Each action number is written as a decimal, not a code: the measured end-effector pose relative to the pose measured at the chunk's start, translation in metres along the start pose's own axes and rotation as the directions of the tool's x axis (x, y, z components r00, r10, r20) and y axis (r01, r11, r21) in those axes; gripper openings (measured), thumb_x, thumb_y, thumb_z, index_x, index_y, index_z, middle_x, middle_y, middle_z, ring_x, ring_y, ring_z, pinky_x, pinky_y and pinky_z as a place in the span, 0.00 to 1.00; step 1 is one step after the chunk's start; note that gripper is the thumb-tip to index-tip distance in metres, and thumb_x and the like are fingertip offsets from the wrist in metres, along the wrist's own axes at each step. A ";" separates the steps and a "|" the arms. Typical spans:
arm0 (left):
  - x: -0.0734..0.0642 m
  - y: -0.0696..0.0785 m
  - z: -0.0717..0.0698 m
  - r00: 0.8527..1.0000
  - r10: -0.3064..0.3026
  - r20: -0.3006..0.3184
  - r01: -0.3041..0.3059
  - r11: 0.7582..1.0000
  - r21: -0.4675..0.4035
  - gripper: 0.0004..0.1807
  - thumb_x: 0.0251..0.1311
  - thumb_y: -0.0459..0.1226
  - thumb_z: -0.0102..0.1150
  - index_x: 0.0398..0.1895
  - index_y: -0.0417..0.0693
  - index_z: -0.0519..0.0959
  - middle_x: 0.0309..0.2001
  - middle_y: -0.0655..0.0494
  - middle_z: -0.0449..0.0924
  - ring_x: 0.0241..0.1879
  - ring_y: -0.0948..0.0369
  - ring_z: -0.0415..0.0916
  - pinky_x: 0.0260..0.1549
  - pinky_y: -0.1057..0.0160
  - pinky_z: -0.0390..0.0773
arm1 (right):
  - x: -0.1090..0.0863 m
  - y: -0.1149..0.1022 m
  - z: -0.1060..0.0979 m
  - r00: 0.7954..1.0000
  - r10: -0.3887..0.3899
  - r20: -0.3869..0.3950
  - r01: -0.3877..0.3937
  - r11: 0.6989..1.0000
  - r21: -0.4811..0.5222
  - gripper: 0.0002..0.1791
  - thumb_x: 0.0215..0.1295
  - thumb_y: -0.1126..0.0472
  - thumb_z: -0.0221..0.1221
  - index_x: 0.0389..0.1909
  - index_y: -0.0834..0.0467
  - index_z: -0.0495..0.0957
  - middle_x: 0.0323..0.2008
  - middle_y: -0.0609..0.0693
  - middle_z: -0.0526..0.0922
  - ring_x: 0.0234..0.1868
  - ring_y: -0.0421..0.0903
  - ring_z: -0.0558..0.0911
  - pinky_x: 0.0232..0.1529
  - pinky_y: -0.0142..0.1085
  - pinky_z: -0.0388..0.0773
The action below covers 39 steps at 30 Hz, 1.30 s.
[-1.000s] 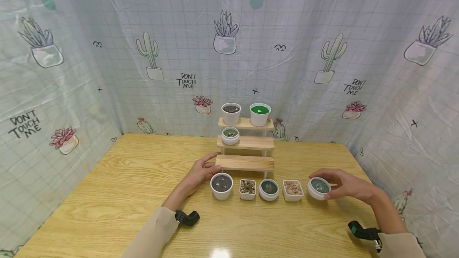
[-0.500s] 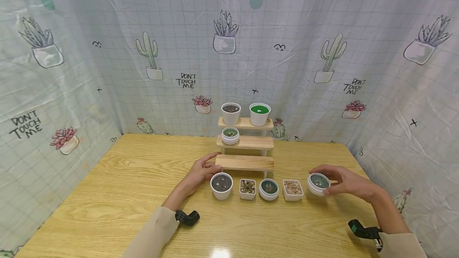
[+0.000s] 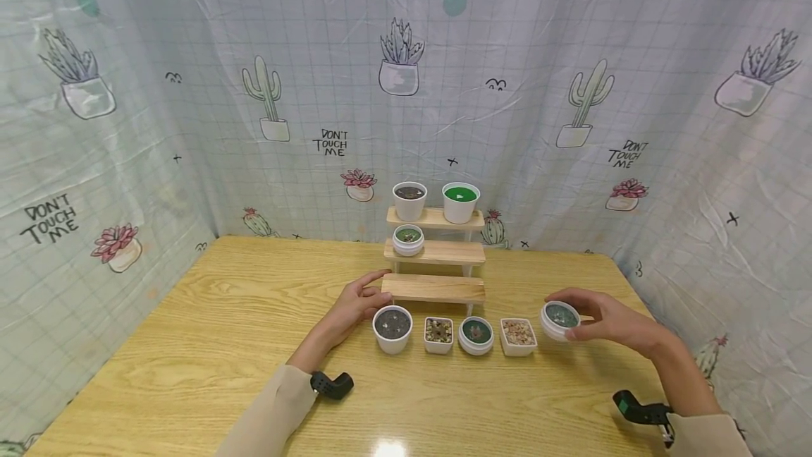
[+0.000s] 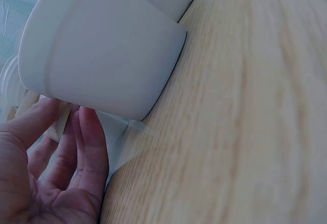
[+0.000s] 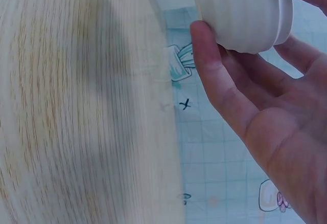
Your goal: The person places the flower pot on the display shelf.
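Note:
My right hand grips a small round white pot with a dark green top, thumb on the near side and fingers on the far side. In the right wrist view the ribbed white pot hangs above the tabletop. My left hand holds the left end of the lowest step of a three-tier wooden display stand; the left wrist view shows thumb and fingers on either side of the board. A large white pot stands right beside that hand and hides part of the stand there.
Along the stand's front are a round dark-topped pot, a square pot, a round green-topped pot and a square gravel pot. Two pots occupy the top tier, one bowl-shaped pot the middle. A printed curtain hangs behind.
My right hand has raised the round pot off the table and shifted it slightly away and left. The left hand stays at the stand's lowest step.

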<state>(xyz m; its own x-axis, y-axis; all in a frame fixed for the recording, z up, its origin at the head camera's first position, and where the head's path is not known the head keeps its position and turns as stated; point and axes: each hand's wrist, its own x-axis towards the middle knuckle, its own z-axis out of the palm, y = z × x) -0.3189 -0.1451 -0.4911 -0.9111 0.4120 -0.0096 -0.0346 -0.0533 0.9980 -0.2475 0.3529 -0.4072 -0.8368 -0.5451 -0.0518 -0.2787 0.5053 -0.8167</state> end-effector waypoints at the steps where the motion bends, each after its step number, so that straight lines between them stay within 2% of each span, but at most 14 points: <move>1: 0.000 0.000 0.000 1.000 0.000 -0.001 0.000 1.000 0.002 0.38 0.71 0.36 0.63 0.80 0.48 0.59 0.39 0.56 0.86 0.45 0.63 0.85 0.46 0.64 0.86 | 0.000 -0.002 0.001 1.000 0.011 -0.008 -0.011 1.000 0.001 0.31 0.69 0.64 0.64 0.72 0.61 0.69 0.65 0.48 0.77 0.59 0.25 0.75 0.51 0.31 0.77; 4: 0.000 0.000 0.000 1.000 0.000 -0.001 0.000 1.000 0.007 0.38 0.71 0.36 0.63 0.80 0.48 0.59 0.39 0.56 0.86 0.45 0.63 0.85 0.47 0.64 0.85 | 0.000 -0.008 0.002 1.000 0.005 -0.023 -0.005 1.000 -0.002 0.32 0.70 0.63 0.63 0.72 0.63 0.68 0.67 0.59 0.75 0.59 0.26 0.75 0.50 0.31 0.77; 8: 0.001 0.001 0.000 1.000 0.005 0.001 -0.005 1.000 0.006 0.37 0.71 0.36 0.62 0.80 0.48 0.59 0.40 0.56 0.86 0.45 0.63 0.85 0.48 0.64 0.85 | 0.000 -0.013 0.003 0.999 -0.013 -0.033 0.013 1.000 -0.001 0.32 0.70 0.63 0.63 0.72 0.65 0.67 0.66 0.65 0.74 0.57 0.28 0.76 0.48 0.31 0.78; 14: 0.001 0.001 -0.001 1.000 0.009 0.005 -0.009 1.000 0.013 0.38 0.71 0.37 0.62 0.81 0.48 0.59 0.40 0.56 0.86 0.46 0.63 0.85 0.48 0.64 0.85 | 0.003 -0.013 0.005 0.998 0.012 -0.066 -0.014 1.000 -0.024 0.31 0.70 0.61 0.64 0.72 0.59 0.69 0.63 0.57 0.77 0.56 0.30 0.77 0.48 0.32 0.78; 28: 0.004 -0.001 -0.001 1.000 0.014 0.009 -0.014 1.000 0.012 0.39 0.71 0.37 0.63 0.81 0.48 0.59 0.41 0.55 0.86 0.47 0.62 0.85 0.50 0.62 0.85 | 0.004 -0.014 0.006 0.994 -0.010 -0.113 0.011 1.000 0.007 0.30 0.71 0.61 0.64 0.72 0.56 0.69 0.64 0.53 0.76 0.57 0.30 0.79 0.48 0.34 0.81; 39: 0.002 0.000 0.000 1.000 0.015 0.000 -0.015 1.000 0.011 0.37 0.71 0.36 0.63 0.80 0.48 0.60 0.40 0.54 0.86 0.46 0.62 0.85 0.49 0.62 0.85 | 0.016 -0.018 0.010 0.989 -0.011 -0.150 0.008 1.000 -0.025 0.33 0.69 0.58 0.67 0.72 0.56 0.69 0.67 0.59 0.73 0.57 0.26 0.77 0.51 0.32 0.81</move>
<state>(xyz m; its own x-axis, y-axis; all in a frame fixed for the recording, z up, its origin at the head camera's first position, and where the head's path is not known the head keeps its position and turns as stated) -0.3205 -0.1448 -0.4910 -0.9116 0.4110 0.0053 -0.0165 -0.0496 0.9986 -0.2504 0.3281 -0.3989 -0.8949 -0.4440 0.0444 -0.2965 0.5174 -0.8027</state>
